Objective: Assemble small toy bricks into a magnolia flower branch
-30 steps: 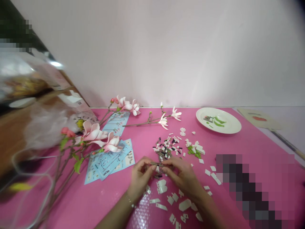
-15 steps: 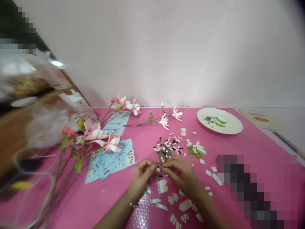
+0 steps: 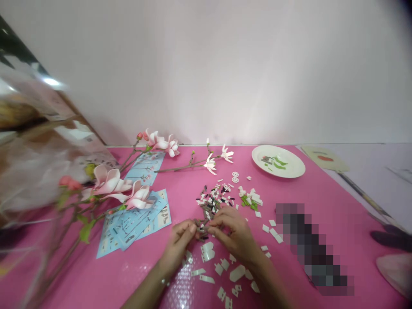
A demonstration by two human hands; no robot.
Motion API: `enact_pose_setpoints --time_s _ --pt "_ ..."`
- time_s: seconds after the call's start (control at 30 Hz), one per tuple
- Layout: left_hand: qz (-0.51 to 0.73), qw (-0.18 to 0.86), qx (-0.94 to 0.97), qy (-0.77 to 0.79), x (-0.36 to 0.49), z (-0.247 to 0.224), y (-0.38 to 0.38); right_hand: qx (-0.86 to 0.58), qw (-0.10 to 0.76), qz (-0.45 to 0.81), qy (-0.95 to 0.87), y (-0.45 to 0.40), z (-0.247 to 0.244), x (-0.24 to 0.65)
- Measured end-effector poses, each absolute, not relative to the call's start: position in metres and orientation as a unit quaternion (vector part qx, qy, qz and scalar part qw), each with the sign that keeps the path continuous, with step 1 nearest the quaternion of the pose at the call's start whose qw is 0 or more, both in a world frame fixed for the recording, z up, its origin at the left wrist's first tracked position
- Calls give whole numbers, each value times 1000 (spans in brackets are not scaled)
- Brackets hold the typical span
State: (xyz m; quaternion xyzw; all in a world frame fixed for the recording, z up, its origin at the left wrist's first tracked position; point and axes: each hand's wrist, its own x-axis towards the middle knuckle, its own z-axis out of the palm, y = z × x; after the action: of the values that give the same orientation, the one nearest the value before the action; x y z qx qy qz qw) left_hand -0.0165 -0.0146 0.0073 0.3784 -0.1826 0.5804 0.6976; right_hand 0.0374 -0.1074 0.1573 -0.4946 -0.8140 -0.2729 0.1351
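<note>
Pinching a small brown brick stem (image 3: pixel 200 227), the left hand (image 3: pixel 178 244) and the right hand (image 3: pixel 233 236) come together low in the middle of the view, their fingers clamped on it from either side. Both forearms angle in from the near edge, and a thin bracelet (image 3: pixel 165 282) circles the left wrist. The stem is just near of a heaped pile of small plastic bricks (image 3: pixel 210 204) in brown, black, white and pink, and the right hand is almost touching the pile.

Larger white brick pieces (image 3: pixel 237 273) lie scattered close to the near edge of the pink surface (image 3: pixel 180 180), right under the hands, with a sheet of bubble wrap (image 3: pixel 182 287) beneath the left forearm. To the right of the pile sits a smaller heap of green and white bricks (image 3: pixel 250 201), and further off, near the far edge, a white plate (image 3: pixel 278 161) holds green pieces. A band of pink separates the left hand from blue instruction sheets (image 3: pixel 135 223), which lie under and beside magnolia branches (image 3: pixel 111 182) stretching along the left. A blurred plastic bag (image 3: pixel 28 171) crowds the left edge, and a pixelated patch (image 3: pixel 309 244) hides part of the surface on the right.
</note>
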Motion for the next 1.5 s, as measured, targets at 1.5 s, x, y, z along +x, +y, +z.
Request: enact_pose_setpoints --time_s 1.5 --pt "596 696 376 -138 -7 7 -12 -487 18 -254 -835 -107 147 45"
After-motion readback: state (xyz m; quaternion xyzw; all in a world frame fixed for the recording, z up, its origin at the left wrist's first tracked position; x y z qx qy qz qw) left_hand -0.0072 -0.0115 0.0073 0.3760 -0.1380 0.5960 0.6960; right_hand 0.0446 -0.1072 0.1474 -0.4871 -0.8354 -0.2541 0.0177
